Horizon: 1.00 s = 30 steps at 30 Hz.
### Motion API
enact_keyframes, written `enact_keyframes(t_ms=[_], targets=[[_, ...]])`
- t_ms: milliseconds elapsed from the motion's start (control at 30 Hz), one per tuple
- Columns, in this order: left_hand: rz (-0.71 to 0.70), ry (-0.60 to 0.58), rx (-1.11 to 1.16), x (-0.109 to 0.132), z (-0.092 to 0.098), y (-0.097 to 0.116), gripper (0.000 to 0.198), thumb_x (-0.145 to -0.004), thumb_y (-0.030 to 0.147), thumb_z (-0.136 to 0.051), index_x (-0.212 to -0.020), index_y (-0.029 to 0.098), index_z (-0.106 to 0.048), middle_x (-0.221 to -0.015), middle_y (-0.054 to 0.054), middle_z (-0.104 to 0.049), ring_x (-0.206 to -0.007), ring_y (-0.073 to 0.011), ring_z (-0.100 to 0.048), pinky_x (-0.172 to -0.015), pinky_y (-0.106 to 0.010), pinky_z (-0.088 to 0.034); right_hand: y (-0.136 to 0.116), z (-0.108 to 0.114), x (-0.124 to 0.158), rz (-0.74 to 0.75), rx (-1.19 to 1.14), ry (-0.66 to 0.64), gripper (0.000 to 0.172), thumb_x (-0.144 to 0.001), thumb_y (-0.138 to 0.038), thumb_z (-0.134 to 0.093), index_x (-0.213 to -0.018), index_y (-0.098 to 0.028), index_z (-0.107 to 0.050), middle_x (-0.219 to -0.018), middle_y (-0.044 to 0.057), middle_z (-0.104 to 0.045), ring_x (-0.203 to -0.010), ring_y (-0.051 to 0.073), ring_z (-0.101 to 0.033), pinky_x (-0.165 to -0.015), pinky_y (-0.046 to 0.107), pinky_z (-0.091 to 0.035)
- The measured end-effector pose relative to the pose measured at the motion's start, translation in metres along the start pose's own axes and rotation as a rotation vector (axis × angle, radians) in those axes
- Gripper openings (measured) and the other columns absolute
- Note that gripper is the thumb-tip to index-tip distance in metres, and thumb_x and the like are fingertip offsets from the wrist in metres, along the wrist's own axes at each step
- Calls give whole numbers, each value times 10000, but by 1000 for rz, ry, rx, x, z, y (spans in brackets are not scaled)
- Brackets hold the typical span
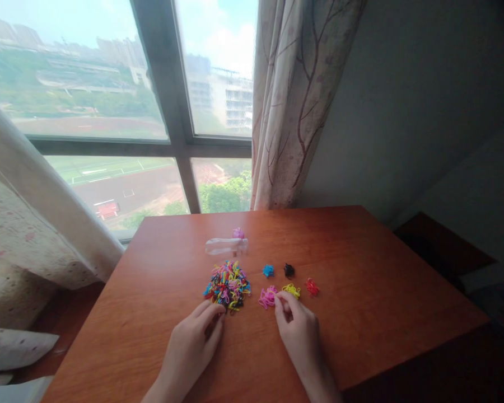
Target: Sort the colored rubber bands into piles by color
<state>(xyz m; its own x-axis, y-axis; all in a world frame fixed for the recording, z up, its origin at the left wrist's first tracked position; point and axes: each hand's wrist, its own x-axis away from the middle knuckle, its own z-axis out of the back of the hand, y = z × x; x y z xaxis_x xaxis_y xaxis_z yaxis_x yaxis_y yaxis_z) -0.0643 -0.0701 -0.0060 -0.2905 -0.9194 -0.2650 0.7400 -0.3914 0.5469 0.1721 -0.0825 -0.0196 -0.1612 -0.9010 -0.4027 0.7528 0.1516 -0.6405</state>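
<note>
Small elastic hair ties in mixed colours form a heap [229, 284] on the wooden table. At its near edge, my left hand [196, 336] is closed in a pinch, its fingertips against a dark hair tie; whether it is gripped is hard to see. My right hand [297, 324] is also pinched, with its fingertips at the right side of a pink pile of hair ties [267, 297]. Anything between those fingers is too small to make out. Just beyond this hand lies a yellow pile [292, 290], partly covered by it. Further piles are blue [268, 271], black [289, 270] and red [312, 286].
Behind the heap, a clear plastic container [225, 246] lies on its side, with a pink-purple object [238, 233] just past it. The brown table [382, 296] reaches up to a window. Curtains [285, 112] hang on both sides, and a grey wall is at right.
</note>
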Motion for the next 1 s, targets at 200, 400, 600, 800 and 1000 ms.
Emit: enact_keyframes(t_ms=[200,400,600,800,1000], targets=[[-4,13,3,-1,0,-1,162,-918,220,-474,-936,255,-631,-870,2,-684,-692,-127,-660,-635,-200,-501,39,21,2,-42,160,56,379,-1014,-422,-407,-920,-185,-688,-691,57,-702,-584,166,-673,-557,226,-420],[-5,12,-3,-1,0,0,164,-914,217,-471,-931,253,-630,-877,-3,-694,-704,-131,-674,-638,-197,-507,46,21,1,-55,233,78,435,-1012,-472,-383,-926,-179,-694,-625,58,-676,-552,181,-660,-535,242,-406],[-4,14,-8,-2,2,1,159,-910,224,-473,-915,253,-630,-866,-1,-697,-703,-132,-677,-631,-197,-510,34,19,6,-48,176,79,404,-1014,-438,-384,-960,-182,-691,-657,56,-688,-564,175,-667,-554,236,-435],[-30,26,-35,-2,1,3,158,-915,243,-477,-900,258,-634,-871,0,-704,-708,-132,-686,-620,-192,-509,-4,-3,17,88,80,-51,322,-1014,-310,-389,-937,-198,-681,-736,45,-710,-614,152,-674,-604,219,-445],[-20,-1,-117,-1,-3,3,138,-917,269,-506,-901,278,-643,-879,20,-702,-726,-140,-699,-617,-206,-502,-26,-22,17,137,107,-221,217,-950,-186,-448,-910,-230,-657,-715,-1,-689,-636,149,-660,-596,220,-384]])
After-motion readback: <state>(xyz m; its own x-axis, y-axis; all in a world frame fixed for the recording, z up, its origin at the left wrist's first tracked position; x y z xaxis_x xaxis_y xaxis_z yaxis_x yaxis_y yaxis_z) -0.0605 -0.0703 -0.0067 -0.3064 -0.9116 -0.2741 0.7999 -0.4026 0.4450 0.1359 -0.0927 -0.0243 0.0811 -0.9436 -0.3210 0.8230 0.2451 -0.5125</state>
